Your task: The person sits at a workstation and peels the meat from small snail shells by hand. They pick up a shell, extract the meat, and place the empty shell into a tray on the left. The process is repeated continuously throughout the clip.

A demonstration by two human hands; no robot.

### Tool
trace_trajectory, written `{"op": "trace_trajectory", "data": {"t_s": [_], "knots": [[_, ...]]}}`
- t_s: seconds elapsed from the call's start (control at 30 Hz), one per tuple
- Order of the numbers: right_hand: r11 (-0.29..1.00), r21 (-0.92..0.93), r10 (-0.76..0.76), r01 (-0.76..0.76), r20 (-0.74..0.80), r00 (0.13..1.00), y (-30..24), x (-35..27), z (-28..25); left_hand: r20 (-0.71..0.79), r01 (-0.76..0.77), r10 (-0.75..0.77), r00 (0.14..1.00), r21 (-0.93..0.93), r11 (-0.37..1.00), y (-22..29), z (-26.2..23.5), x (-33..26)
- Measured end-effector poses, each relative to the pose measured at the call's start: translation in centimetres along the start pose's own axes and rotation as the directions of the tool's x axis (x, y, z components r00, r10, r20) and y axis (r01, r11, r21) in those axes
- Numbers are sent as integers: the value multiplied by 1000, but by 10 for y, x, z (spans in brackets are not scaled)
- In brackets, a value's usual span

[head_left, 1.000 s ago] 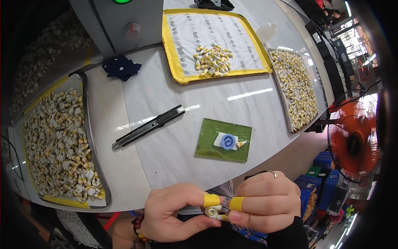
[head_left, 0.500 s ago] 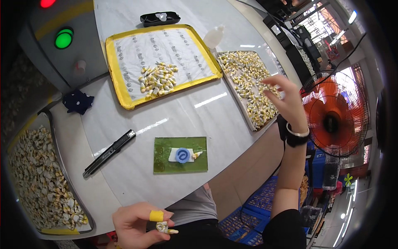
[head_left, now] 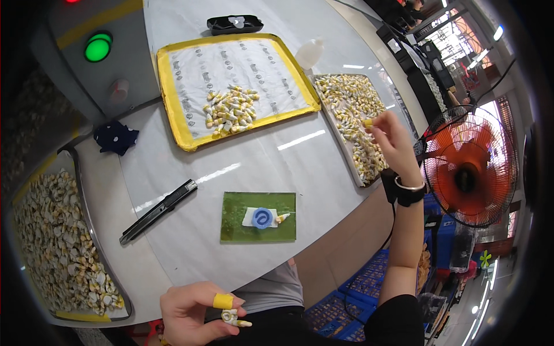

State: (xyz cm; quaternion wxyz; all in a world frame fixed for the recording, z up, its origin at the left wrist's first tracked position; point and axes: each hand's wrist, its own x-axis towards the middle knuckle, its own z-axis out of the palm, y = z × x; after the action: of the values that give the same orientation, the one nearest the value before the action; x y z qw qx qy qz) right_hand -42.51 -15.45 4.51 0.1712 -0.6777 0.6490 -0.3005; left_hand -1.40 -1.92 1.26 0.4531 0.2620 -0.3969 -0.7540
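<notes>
Near the lower edge, my left hand (head_left: pixel 193 311) is closed, pinching a small white piece with a yellowish pointed tip (head_left: pixel 235 318) between thumb and index finger. A yellow band wraps that index finger. My right hand (head_left: pixel 395 141) is over the right tray (head_left: pixel 336 138), which is covered with small white-and-yellow cone-shaped pieces. Its thumb and index finger are drawn together beside a small yellow patch; what they hold, if anything, cannot be made out. In front of me a green mat (head_left: pixel 231 216) carries a blue round disc (head_left: pixel 262 218) with a spiral mark and one cone-shaped piece (head_left: pixel 283 218).
A yellow-edged tray (head_left: pixel 179 135) holds a heap of similar pieces on printed paper. A box cutter (head_left: pixel 158 211) lies left of the mat. At left stands a full tray (head_left: pixel 86 230); behind are a grey machine (head_left: pixel 124 52) and white bottle (head_left: pixel 310 53). A fan (head_left: pixel 470 167) is right.
My right hand has moved slightly lower over the right tray, its fingers drawn closer together. My left hand still holds the small piece. The whole view has shifted a little.
</notes>
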Motion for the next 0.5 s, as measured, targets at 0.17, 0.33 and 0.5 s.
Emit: {"op": "trace_trajectory", "data": {"t_s": [0.17,0.33,0.5], "knots": [[968,251,-51,20,118,992,-76,-29,20,0,13,-13,1000,-23,1000,0,1,5],[917,275,-358,289,249,900,-110,-45,50,9,49,-48,999,-55,997,3,1,4],[953,214,-280,215,345,896,-110,-39,62,10,24,-23,1000,-41,999,0,-4,2]]}}
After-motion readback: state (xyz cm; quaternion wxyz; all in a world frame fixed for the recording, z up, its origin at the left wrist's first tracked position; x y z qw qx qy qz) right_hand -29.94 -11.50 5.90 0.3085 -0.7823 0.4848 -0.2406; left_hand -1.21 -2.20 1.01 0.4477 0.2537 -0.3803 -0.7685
